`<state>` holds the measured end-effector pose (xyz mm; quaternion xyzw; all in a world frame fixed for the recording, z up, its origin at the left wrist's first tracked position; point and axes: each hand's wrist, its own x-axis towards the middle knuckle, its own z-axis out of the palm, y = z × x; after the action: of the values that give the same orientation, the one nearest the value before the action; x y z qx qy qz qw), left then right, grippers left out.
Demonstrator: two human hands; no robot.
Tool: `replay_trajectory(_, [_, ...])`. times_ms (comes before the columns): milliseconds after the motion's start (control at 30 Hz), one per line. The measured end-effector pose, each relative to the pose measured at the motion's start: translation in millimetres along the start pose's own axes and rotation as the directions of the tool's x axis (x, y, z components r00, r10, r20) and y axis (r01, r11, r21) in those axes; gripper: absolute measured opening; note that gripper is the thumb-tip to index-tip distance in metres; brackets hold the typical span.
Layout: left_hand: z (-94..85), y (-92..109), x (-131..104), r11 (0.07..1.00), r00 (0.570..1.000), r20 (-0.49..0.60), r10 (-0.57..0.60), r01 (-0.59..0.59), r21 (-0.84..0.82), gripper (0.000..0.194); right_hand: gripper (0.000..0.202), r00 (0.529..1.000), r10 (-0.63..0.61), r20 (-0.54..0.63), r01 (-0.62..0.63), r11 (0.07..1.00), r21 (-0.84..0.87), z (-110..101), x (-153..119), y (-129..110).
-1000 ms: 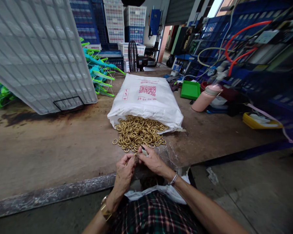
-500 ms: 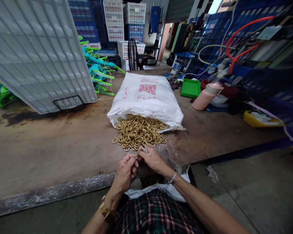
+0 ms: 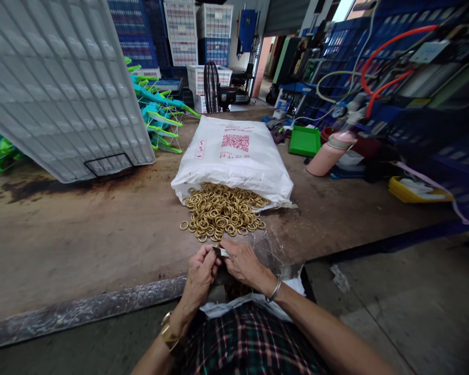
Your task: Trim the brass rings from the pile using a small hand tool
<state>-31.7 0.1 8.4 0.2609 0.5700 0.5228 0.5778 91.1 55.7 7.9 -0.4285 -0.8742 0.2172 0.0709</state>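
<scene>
My left hand is closed in a pinch just above the table's near edge. A gold-coloured metal ring shows in part at its fingertips, mostly hidden by the fingers. My right hand is closed too, its fingertips meeting the left ones. Along its thumb lies a small white piece with a dark tip, pressed towards the ring; its kind is unclear. Just beyond both hands, a heap of gold-coloured rings spills from the open mouth of a white woven sack with red print.
The brown table carries a grey ribbed plastic crate on its side at left, with green-and-teal plastic parts behind it. At right stand a green tray, a pink bottle and a yellow tray.
My right hand has come down slightly towards me, turning its thumb so the white piece with the dark tip now meets my left fingertips. My left hand has hardly moved.
</scene>
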Motion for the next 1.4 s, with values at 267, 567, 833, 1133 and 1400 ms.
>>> replay_trajectory(267, [-1.3, -6, 2, 0.993, 0.997, 0.016, 0.076, -0.077, 0.093, 0.042, 0.025, 0.996, 0.077, 0.039, -0.074, 0.994, -0.077, 0, 3, 0])
replay_trajectory(567, [-8.6, -7, 1, 0.983, 0.993, 0.024, 0.120, -0.122, 0.140, 0.044, 0.021, 0.985, 0.005, 0.173, 0.007, 0.998, -0.063, -3, 9, 2])
replay_trajectory(833, [-1.7, -4, -19, 0.991, 0.976, 0.214, 0.044, -0.016, -0.129, 0.038, 0.019, 0.989, 0.145, -0.004, -0.145, 0.980, -0.136, 3, 18, 14])
replay_trajectory(1133, [-15.0, -2, -5, 0.875, 0.992, 0.102, -0.075, 0.115, -0.470, 0.029, 0.021, 0.979, 0.176, -0.099, -0.189, 0.971, -0.145, 12, 37, 5])
replay_trajectory(1400, [-19.3, 0, 1, 0.760, 0.962, 0.109, -0.250, 0.265, -0.594, 0.019, 0.014, 0.970, 0.180, -0.164, -0.152, 0.974, 0.170, 4, 34, 12])
